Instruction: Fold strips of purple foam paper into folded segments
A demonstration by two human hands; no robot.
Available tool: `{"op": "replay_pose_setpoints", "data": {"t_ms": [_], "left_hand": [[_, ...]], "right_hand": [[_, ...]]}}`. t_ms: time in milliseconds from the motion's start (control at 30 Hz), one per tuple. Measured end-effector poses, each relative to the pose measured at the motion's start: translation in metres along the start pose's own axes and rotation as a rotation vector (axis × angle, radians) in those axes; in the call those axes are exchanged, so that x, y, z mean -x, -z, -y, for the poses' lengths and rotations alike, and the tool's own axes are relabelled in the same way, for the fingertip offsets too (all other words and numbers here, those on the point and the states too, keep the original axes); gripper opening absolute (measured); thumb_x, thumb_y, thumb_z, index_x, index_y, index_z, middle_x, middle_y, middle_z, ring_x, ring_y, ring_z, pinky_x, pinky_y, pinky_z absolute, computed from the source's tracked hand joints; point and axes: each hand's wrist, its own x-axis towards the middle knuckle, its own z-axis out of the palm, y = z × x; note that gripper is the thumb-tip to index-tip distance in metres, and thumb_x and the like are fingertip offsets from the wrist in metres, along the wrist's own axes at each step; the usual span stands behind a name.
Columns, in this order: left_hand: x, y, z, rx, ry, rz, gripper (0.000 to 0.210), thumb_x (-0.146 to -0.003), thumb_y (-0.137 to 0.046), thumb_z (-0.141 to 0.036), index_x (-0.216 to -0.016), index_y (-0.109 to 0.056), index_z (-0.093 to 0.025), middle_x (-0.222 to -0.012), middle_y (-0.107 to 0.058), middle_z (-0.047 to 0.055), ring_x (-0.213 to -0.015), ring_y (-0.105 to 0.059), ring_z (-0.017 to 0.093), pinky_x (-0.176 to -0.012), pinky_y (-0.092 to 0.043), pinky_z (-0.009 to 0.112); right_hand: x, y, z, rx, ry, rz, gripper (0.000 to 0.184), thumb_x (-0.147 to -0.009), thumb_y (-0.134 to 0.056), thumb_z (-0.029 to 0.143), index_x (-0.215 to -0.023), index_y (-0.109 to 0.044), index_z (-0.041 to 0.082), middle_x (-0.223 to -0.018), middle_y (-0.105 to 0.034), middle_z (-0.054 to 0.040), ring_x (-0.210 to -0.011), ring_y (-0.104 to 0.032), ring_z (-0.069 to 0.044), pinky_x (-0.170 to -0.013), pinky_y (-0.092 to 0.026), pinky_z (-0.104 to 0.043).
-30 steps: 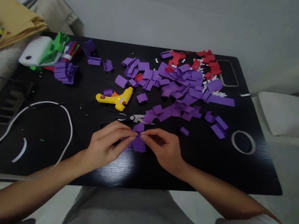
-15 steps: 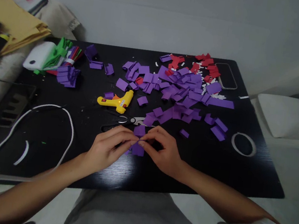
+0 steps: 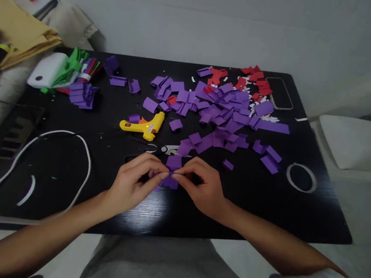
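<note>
Near the front of the black table, a folded piece of purple paper (image 3: 174, 162) is pinched between my two hands. My left hand (image 3: 138, 179) grips its left side with thumb and forefinger closed. From the other side my right hand (image 3: 202, 186) pinches it, the fingertips of both hands almost meeting at the fold. Fingers partly hide the paper's middle. Just behind my hands lies a pair of scissors (image 3: 166, 149), its handles partly covered by my left hand. A yellow glue gun (image 3: 144, 125) rests on its side beyond the scissors.
Folded purple paper pieces (image 3: 225, 101) lie heaped at the back, mixed with red paper pieces (image 3: 258, 78) and white scraps. A tape ring (image 3: 302, 178) and a phone-shaped frame (image 3: 280, 93) lie right. A white cable (image 3: 88, 162) loops at left, near bundled green strips (image 3: 72, 68).
My fingertips have drawn slightly apart along the fold, the left thumb shifting a little to the left. Both hands still pinch the purple paper. Everything else lies as before.
</note>
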Motion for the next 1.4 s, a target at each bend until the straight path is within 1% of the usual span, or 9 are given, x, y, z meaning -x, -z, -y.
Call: {"op": "replay_pose_setpoints", "data": {"t_ms": [133,300,400,600,700,867,1100,1233,1400], "left_hand": [[-0.0006,-0.0007,-0.0018,-0.011,0.000,0.022,0.005,-0.097,-0.067,-0.014,-0.099,-0.070,-0.017,-0.091,-0.069,0.006,-0.082,-0.066,0.016,-0.071,-0.057,0.027],[-0.0017,0.0003,-0.0032,-0.037,-0.091,0.038,0.012,-0.096,-0.069,-0.010,-0.106,-0.070,-0.017,-0.095,-0.069,0.007,-0.086,-0.067,0.016,-0.074,-0.058,0.027],[-0.0012,0.0010,-0.0024,-0.039,-0.113,0.034,0.013,-0.096,-0.068,-0.009,-0.106,-0.070,-0.017,-0.095,-0.069,0.007,-0.086,-0.068,0.015,-0.075,-0.059,0.027],[0.0011,0.0018,-0.0002,-0.034,-0.119,0.016,0.015,-0.094,-0.070,-0.007,-0.106,-0.070,-0.015,-0.095,-0.069,0.007,-0.086,-0.068,0.015,-0.075,-0.058,0.026],[0.0021,0.0014,0.0005,-0.039,-0.121,0.017,0.017,-0.094,-0.070,-0.006,-0.108,-0.071,-0.015,-0.096,-0.070,0.007,-0.088,-0.069,0.016,-0.076,-0.058,0.027],[0.0021,-0.0003,0.0012,-0.034,-0.105,0.016,0.016,-0.093,-0.071,-0.006,-0.107,-0.071,-0.016,-0.096,-0.070,0.007,-0.087,-0.069,0.015,-0.075,-0.058,0.027],[-0.0001,-0.0015,0.0004,-0.025,-0.065,0.015,0.012,-0.093,-0.071,-0.006,-0.102,-0.070,-0.014,-0.091,-0.067,0.004,-0.079,-0.064,0.012,-0.069,-0.053,0.023],[-0.0002,-0.0013,-0.0005,-0.024,-0.075,0.018,0.012,-0.094,-0.070,-0.006,-0.103,-0.069,-0.014,-0.091,-0.066,0.004,-0.080,-0.064,0.012,-0.070,-0.054,0.022],[-0.0024,0.0014,-0.0020,-0.069,-0.104,0.052,0.015,-0.092,-0.072,-0.008,-0.105,-0.069,-0.014,-0.095,-0.067,0.006,-0.083,-0.066,0.013,-0.072,-0.056,0.023]], "right_hand": [[0.0010,-0.0012,-0.0025,0.023,0.019,0.016,0.008,-0.095,-0.076,0.029,-0.091,-0.077,0.022,-0.083,-0.067,-0.0016,-0.072,-0.063,-0.014,-0.065,-0.055,-0.028],[0.0043,-0.0027,-0.0050,0.052,0.059,0.029,0.008,-0.097,-0.074,0.029,-0.092,-0.076,0.022,-0.084,-0.067,-0.0025,-0.075,-0.065,-0.016,-0.066,-0.056,-0.029],[0.0040,-0.0023,-0.0040,0.069,0.071,0.036,0.008,-0.097,-0.073,0.030,-0.094,-0.076,0.023,-0.086,-0.067,-0.0027,-0.076,-0.065,-0.016,-0.067,-0.056,-0.029],[0.0016,0.0009,-0.0026,0.123,0.085,0.080,0.007,-0.097,-0.073,0.029,-0.099,-0.075,0.023,-0.089,-0.066,-0.0024,-0.077,-0.064,-0.015,-0.070,-0.056,-0.030],[0.0021,0.0010,-0.0044,0.132,0.105,0.074,0.007,-0.099,-0.071,0.029,-0.097,-0.074,0.023,-0.089,-0.066,-0.0025,-0.079,-0.065,-0.016,-0.072,-0.056,-0.030],[0.0031,-0.0014,-0.0065,0.126,0.135,0.046,0.007,-0.100,-0.070,0.023,-0.094,-0.071,0.019,-0.087,-0.066,-0.0024,-0.080,-0.064,-0.015,-0.073,-0.054,-0.028],[0.0020,0.0000,-0.0053,0.169,0.112,0.081,0.010,-0.100,-0.070,0.030,-0.099,-0.072,0.020,-0.091,-0.065,-0.0033,-0.079,-0.063,-0.015,-0.072,-0.055,-0.029],[0.0024,0.0000,-0.0056,0.176,0.133,0.084,0.005,-0.099,-0.071,0.024,-0.098,-0.070,0.020,-0.090,-0.064,-0.0027,-0.080,-0.063,-0.015,-0.074,-0.055,-0.029],[0.0034,-0.0010,-0.0078,0.165,0.180,0.072,0.003,-0.100,-0.069,0.020,-0.098,-0.068,0.019,-0.090,-0.065,-0.0030,-0.082,-0.064,-0.015,-0.075,-0.055,-0.029]]}}
